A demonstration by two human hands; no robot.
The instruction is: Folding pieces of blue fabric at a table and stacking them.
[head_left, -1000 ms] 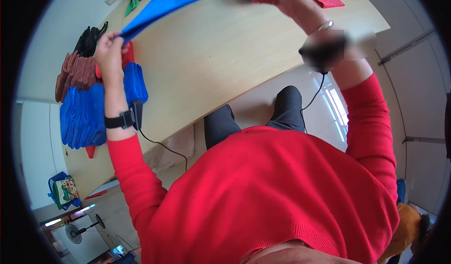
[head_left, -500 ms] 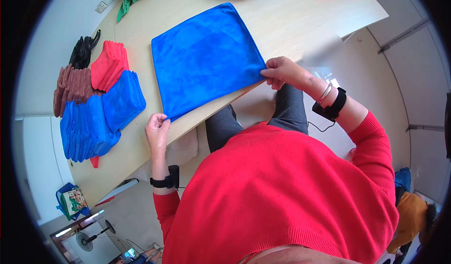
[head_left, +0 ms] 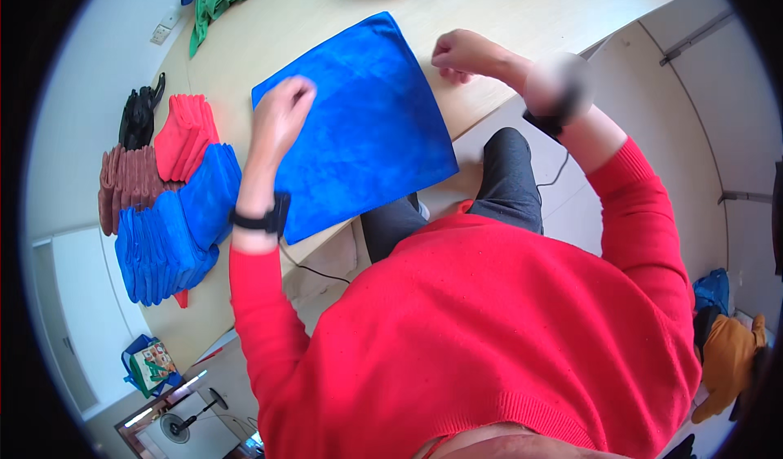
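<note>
The square blue cloth [head_left: 367, 124] lies spread on the bench [head_left: 530, 18], its near right corner overhanging the bench's front edge. Open bench top stretches beyond and to the right of it; folded blue cloths [head_left: 163, 247] bound the strip at left. The left hand [head_left: 279, 120] is over the cloth's left side, fingers curled and blurred; whether they grip it, I cannot tell. The right hand [head_left: 469, 55] is just beside its right edge, fingers bent, their closure unclear.

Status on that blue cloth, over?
Left hand over blue cloth; right hand beyond its right edge. Cloth spread out, corner past table edge. Folded stacks apart, left.
</note>
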